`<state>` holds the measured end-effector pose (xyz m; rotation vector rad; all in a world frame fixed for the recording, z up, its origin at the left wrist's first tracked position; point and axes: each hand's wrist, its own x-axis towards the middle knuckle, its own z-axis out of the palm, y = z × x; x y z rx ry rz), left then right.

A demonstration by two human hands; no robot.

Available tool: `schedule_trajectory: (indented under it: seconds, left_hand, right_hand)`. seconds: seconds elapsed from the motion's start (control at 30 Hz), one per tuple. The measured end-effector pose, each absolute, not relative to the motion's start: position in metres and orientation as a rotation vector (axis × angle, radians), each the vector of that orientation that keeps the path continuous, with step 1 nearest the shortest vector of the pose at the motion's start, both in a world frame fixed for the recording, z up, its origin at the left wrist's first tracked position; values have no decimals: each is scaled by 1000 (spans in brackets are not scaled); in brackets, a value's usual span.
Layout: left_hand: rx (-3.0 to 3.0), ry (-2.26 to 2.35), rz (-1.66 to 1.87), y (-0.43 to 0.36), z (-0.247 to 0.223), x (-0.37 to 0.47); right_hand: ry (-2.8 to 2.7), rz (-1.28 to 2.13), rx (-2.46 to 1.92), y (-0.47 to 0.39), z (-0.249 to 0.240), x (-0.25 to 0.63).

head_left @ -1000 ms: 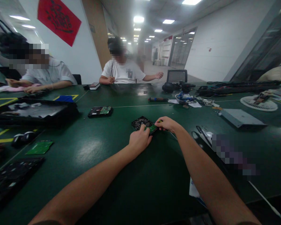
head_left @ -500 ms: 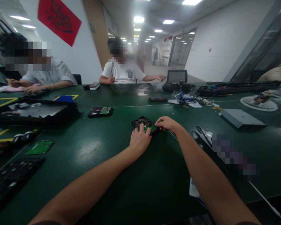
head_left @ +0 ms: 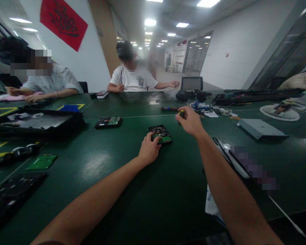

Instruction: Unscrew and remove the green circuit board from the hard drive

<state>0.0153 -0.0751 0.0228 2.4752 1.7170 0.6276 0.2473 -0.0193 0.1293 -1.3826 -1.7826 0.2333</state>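
Note:
A hard drive [head_left: 160,130] with a black casing and a green circuit board lies on the dark green table in front of me. My left hand [head_left: 150,148] grips its near left corner, fingers over the board's edge. To the right of the drive and a little above the table, my right hand [head_left: 190,119] is closed around a screwdriver [head_left: 181,113] with a yellow and black handle. The screwdriver's thin shaft points down, its tip apart from the drive. A second hard drive [head_left: 108,121] rests farther left, with its circuit board facing up.
To the left are a black tray [head_left: 35,124], a loose green circuit board [head_left: 42,161] and a black component panel [head_left: 14,194]. A grey metal box [head_left: 262,128], a white round grille [head_left: 279,113] and cables [head_left: 200,106] lie right. Two people sit across the table.
My right hand has lifted away from the drive, up and to the right, bringing the screwdriver upright. The drive has turned slightly under my left hand. A co-worker's hand at far left has left view.

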Motion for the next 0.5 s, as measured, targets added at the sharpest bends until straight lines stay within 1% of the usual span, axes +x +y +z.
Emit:
schedule_trajectory:
  seconds: [0.1,0.2,0.37,0.5]
  left_hand:
    - [2475,1743,645,-76,21,18]
    - [2489,1765,653,-77,21,19]
    - [2524,1728,692,-77,21,18]
    - [2428,1753,812,-76,24,17]
  right_hand:
    - [-1848,158,-1334,-21,127,242]
    - [-1954,81,-1409,-20,118,236]
    - [-2062,47,-1461,-19,108,235]
    - [-2066,29,-1470,-20,112,238]
